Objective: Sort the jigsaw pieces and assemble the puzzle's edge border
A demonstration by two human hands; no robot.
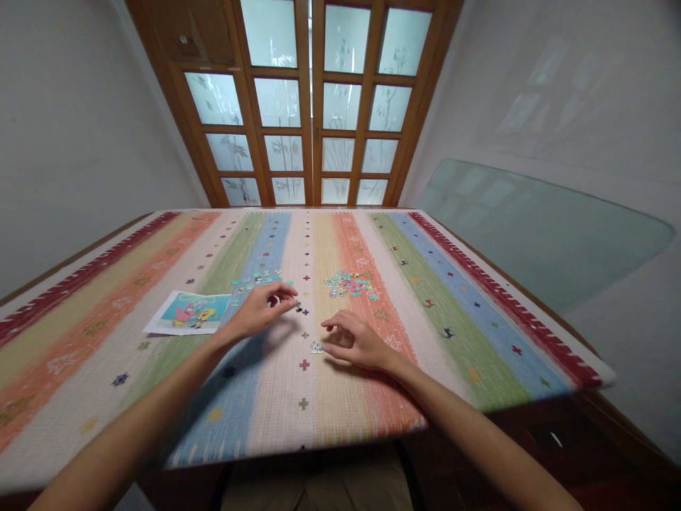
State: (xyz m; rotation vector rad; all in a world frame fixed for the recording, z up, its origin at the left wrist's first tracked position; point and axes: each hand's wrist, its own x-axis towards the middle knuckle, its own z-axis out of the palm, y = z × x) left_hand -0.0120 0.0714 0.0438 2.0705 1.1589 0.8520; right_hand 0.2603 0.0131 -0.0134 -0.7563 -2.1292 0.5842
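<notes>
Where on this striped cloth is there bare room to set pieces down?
Free: the near cloth between the forearms, and the far-right green and blue stripes beyond the right hand. Crowded: the loose pile, the scattered pieces by the left hand, and the picture sheet.

The tablecloth is a woven textile with a coarse, ribbed, matt weave in coloured stripes. Left of the tablecloth's centre line lies a printed picture sheet: smooth paper with a slight sheen. Beyond it and right of the centre line lie puzzle pieces, flat printed card by the look of them, finish too small to tell. Behind the tablecloth's far edge stands a door of varnished, semi-gloss wood framing frosted, etched glass panes. The walls are matt, smooth plaster.
</notes>
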